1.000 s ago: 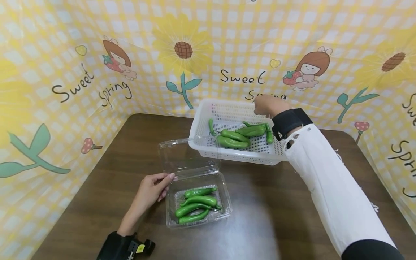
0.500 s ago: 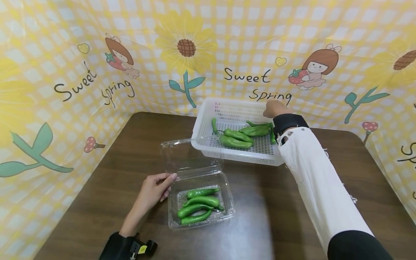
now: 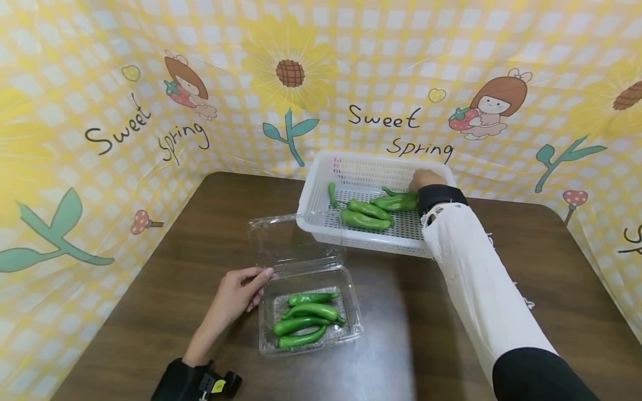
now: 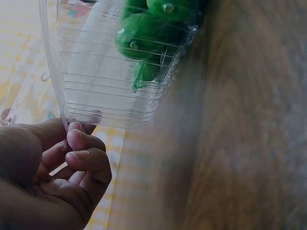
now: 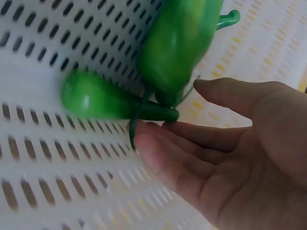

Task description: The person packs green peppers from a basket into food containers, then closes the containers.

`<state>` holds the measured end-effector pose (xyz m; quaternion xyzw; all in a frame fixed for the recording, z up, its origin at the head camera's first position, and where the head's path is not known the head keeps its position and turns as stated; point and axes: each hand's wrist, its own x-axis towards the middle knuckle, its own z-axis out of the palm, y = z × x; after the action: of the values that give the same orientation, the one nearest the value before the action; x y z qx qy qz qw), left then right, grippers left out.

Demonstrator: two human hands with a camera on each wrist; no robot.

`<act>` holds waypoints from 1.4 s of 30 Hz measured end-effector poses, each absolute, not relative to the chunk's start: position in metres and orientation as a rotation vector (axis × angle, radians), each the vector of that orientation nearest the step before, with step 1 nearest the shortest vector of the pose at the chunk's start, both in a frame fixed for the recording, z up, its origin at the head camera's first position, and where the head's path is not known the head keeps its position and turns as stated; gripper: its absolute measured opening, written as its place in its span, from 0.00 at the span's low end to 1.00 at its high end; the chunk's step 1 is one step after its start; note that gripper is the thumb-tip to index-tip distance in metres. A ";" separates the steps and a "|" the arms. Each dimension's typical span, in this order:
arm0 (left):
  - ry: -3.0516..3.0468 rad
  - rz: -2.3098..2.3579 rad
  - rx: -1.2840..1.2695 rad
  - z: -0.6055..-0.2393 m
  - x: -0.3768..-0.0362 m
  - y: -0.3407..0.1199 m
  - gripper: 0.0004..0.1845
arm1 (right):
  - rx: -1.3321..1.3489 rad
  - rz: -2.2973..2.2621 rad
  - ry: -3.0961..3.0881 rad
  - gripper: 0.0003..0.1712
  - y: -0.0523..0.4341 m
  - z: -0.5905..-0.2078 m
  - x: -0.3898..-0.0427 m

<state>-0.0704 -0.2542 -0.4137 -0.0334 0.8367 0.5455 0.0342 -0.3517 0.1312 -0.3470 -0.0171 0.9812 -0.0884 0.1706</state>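
Observation:
My left hand (image 3: 233, 292) pinches the rim corner of a clear plastic clamshell box (image 3: 354, 312), near its hinge; the left wrist view shows thumb and fingertips on the edge. The box's lid (image 3: 296, 239) stands raised at the back. Several green peppers (image 3: 303, 323) lie in its base. My right hand (image 3: 425, 179) reaches into the right end of a white plastic basket (image 3: 371, 244). In the right wrist view, its fingertips (image 5: 148, 136) touch the stem end of a green pepper (image 5: 91, 98), with the thumb held apart. A larger pepper (image 5: 177, 43) lies beside it.
More green peppers (image 3: 366, 220) lie in the basket's left and middle. Its perforated walls surround my right hand. The lid's top edge overlaps the basket's front rim in the head view. A yellow checked cloth (image 3: 230, 133) hangs behind the brown table (image 3: 200, 234).
My right hand has come down from above the basket's back rim into its right end, and now covers the pepper there. My left hand keeps its pinch on the box.

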 end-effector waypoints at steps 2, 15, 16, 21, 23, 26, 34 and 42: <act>2.574 1.675 -0.093 -0.414 -0.070 -0.253 0.19 | -0.027 -0.248 2.778 0.17 0.130 -0.353 -0.353; 2.584 1.661 -0.083 -0.413 -0.070 -0.252 0.18 | 0.023 -0.302 2.747 0.21 0.137 -0.373 -0.369; 2.586 1.660 -0.081 -0.413 -0.070 -0.253 0.18 | 0.019 -0.311 2.745 0.21 0.138 -0.372 -0.369; 2.584 1.661 -0.092 -0.415 -0.071 -0.253 0.18 | -0.001 -0.326 2.744 0.16 0.141 -0.370 -0.366; 2.579 1.664 -0.096 -0.416 -0.071 -0.253 0.17 | 0.000 -0.346 2.739 0.14 0.141 -0.369 -0.364; 2.574 1.664 -0.094 -0.417 -0.070 -0.252 0.17 | -0.010 -0.364 2.734 0.14 0.141 -0.369 -0.362; 2.574 1.668 -0.099 -0.417 -0.069 -0.253 0.17 | -0.001 -0.388 2.699 0.21 0.141 -0.371 -0.367; 2.566 1.679 -0.098 -0.416 -0.068 -0.252 0.17 | 0.070 -0.465 2.686 0.24 0.139 -0.373 -0.366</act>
<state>-0.0683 -0.2520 -0.4161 -0.0318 0.8359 0.5468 0.0367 -0.3665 0.1388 -0.3729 0.0252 0.9640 -0.1667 0.2058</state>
